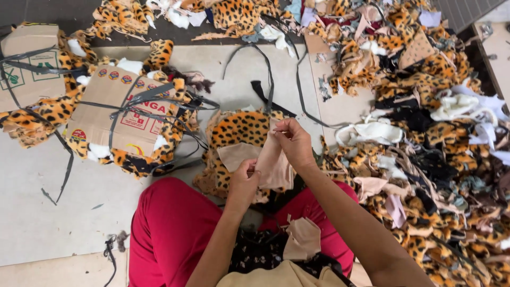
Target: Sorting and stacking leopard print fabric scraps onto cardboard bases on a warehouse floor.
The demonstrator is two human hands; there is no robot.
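Seated on the floor in red trousers [170, 223], the person I watch from afar pinches a beige fabric piece [273, 162] at its top with the right hand [295, 143] and near its lower edge with the left hand [244, 183], both closed on the cloth, held just above a stack of leopard-print pieces [239, 133]. I judge the thin cloth could slip from the fingertip grip, or drop into the heap of scraps [425, 133] to the right and be lost among like-coloured bits. Another beige piece [303, 239] rests on the lap and could slide off if the knees shift. Loose black straps [265, 79] trail near the stack and might snag a wrist. Tied cardboard bundles [122, 114] crowd the left; bare floor [48, 212] lies open at lower left, the only free room.
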